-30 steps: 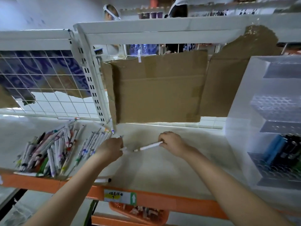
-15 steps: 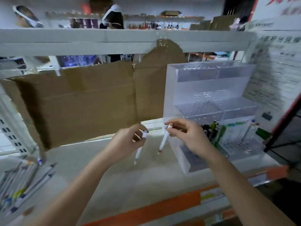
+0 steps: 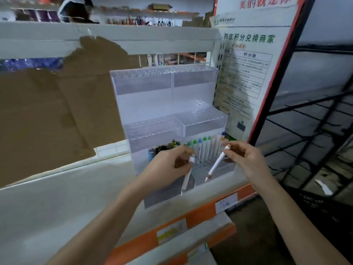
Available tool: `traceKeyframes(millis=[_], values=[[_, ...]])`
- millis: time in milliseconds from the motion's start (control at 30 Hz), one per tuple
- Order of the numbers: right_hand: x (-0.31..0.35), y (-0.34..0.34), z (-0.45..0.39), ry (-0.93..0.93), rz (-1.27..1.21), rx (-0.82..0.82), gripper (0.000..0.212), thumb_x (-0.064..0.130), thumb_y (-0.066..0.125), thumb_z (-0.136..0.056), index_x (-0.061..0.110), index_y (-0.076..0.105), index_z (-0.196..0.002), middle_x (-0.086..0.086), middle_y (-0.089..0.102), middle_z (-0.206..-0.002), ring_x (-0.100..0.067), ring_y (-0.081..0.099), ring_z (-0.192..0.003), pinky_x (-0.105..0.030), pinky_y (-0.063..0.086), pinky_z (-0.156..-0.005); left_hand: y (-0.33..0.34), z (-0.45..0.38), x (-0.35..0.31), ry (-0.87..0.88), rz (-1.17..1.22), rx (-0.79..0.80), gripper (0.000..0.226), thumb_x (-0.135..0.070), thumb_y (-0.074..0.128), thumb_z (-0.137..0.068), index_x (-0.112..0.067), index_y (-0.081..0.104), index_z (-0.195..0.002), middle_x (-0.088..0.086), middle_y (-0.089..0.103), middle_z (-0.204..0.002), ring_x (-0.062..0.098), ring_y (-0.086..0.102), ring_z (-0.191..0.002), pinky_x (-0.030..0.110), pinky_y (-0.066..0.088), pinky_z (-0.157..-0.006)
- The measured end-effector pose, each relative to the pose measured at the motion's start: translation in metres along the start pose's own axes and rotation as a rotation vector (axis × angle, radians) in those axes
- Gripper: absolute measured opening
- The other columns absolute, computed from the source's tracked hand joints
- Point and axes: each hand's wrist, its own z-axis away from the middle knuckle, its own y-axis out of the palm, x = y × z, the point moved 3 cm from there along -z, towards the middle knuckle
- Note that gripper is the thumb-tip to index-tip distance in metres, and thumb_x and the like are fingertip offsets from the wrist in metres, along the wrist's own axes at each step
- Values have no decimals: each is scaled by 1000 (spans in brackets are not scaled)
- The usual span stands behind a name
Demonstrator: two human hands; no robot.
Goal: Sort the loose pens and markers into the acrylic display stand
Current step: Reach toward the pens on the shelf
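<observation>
A clear acrylic display stand (image 3: pixel 164 100) with three stepped tiers of holes stands on the white shelf. Its lowest tier holds several dark pens (image 3: pixel 166 147) on the left and several white markers with green and blue caps (image 3: pixel 203 148) on the right. My left hand (image 3: pixel 168 165) pinches a white pen (image 3: pixel 186 176) that hangs tip down in front of the lowest tier. My right hand (image 3: pixel 246 159) pinches another white pen (image 3: pixel 215 165), slanted down to the left with its tip over that tier's right half.
The white shelf board (image 3: pixel 57 203) has an orange front rail (image 3: pixel 200 213) with price labels. Brown cardboard (image 3: pixel 57 111) lines the back. A printed poster (image 3: pixel 246 69) stands right of the stand, with a dark wire rack (image 3: pixel 315 140) beyond it.
The view swung right from the loose pen pile to the stand. Both hands lifted a white pen each off the shelf and carried them in front of the lowest tier.
</observation>
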Motion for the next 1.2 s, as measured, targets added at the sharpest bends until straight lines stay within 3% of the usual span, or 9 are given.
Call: traceKeyframes(millis=[167, 267, 433, 700, 767, 833, 967, 1200], values=[[-15, -20, -26, -12, 14, 49, 18, 5, 65, -84, 17, 69, -97, -7, 70, -89, -21, 67, -86, -32, 56, -76, 19, -26, -18, -33, 51, -35, 27, -22, 61, -89, -22, 59, -116, -8, 66, -104, 3, 60, -90, 1, 42, -74], [-16, -23, -40, -27, -2, 82, 16, 4, 65, -85, 14, 68, -98, -8, 70, -91, -22, 67, -87, -30, 56, -74, 24, -37, -25, -48, 37, -67, 27, -23, 60, -90, -23, 58, -117, -9, 65, -102, 1, 59, -87, 1, 42, -72], [-7, -28, -56, -114, 14, 111, 22, 5, 66, -84, 12, 64, -105, -6, 67, -95, -5, 65, -81, -12, 50, -65, 28, -47, -37, -99, 67, -160, 22, -24, 62, -88, -28, 58, -110, -23, 60, -88, -6, 58, -84, 1, 42, -71], [-2, -29, -72, -272, 47, 93, 20, 7, 67, -84, 13, 59, -100, 1, 66, -82, -5, 65, -78, -15, 52, -69, 34, -57, -46, -136, 93, -288, 16, -16, 62, -88, -22, 60, -103, -21, 57, -84, -11, 56, -78, 0, 41, -67], [-2, -27, -74, -309, 77, 76, 20, 9, 68, -84, 21, 59, -96, 3, 65, -83, -7, 65, -78, -17, 52, -71, 34, -59, -46, -147, 95, -315, 17, -14, 61, -89, -20, 61, -105, -20, 57, -84, -8, 56, -80, 1, 41, -67], [-2, -26, -74, -343, 101, 77, 24, 9, 68, -83, 29, 57, -92, 7, 64, -84, -2, 63, -79, -13, 50, -72, 34, -61, -46, -156, 82, -341, 17, -15, 59, -90, -20, 60, -106, -17, 57, -86, -6, 56, -82, 1, 41, -66], [-7, -21, -72, -352, 147, 118, 20, 9, 66, -84, 21, 57, -97, 13, 61, -87, 8, 58, -82, -5, 44, -73, 36, -65, -47, -160, 83, -376, 17, -16, 58, -90, -21, 60, -106, -11, 59, -86, -7, 56, -81, 3, 42, -66], [-9, -21, -74, -380, 207, 135, 18, 13, 65, -86, 22, 58, -100, 17, 60, -90, 12, 55, -87, -2, 41, -75, 40, -67, -48, -148, 69, -370, 16, -14, 58, -90, -22, 60, -103, -19, 57, -83, -5, 57, -81, 1, 39, -65]])
